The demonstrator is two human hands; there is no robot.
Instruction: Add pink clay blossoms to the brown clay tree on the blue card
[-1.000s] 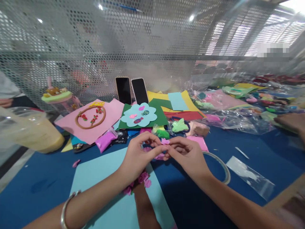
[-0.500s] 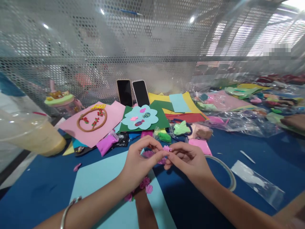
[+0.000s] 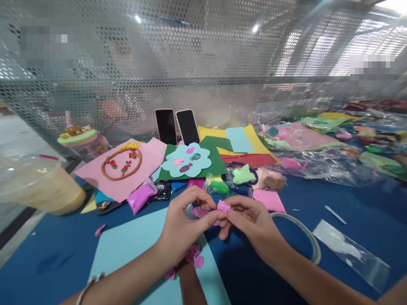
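Note:
A small pink clay flower (image 3: 224, 206) is pinched between both hands, with my left hand (image 3: 187, 218) on its left side and my right hand (image 3: 252, 218) on its right. Thumbs and index fingers of both hands meet at its base. More pink clay (image 3: 199, 212) shows behind the left fingers. Below my left wrist, several pink clay roses (image 3: 199, 261) sit on a brown clay shape (image 3: 187, 269) over a light blue sheet (image 3: 136, 241). My left forearm hides part of this piece.
Pink card (image 3: 149, 154) with a brown ring, blue flower cutout (image 3: 187, 160), two upright phones (image 3: 188, 126), clay packets (image 3: 141, 197), tape ring (image 3: 313, 241), plastic bag (image 3: 349, 250) and tilted drink cup (image 3: 47, 186) lie around. A metal mesh (image 3: 210, 55) stands behind.
The pink flower has tipped up and shows more of its petals between my fingertips. Both hands sit slightly lower in view, and the table items have shifted down a little too.

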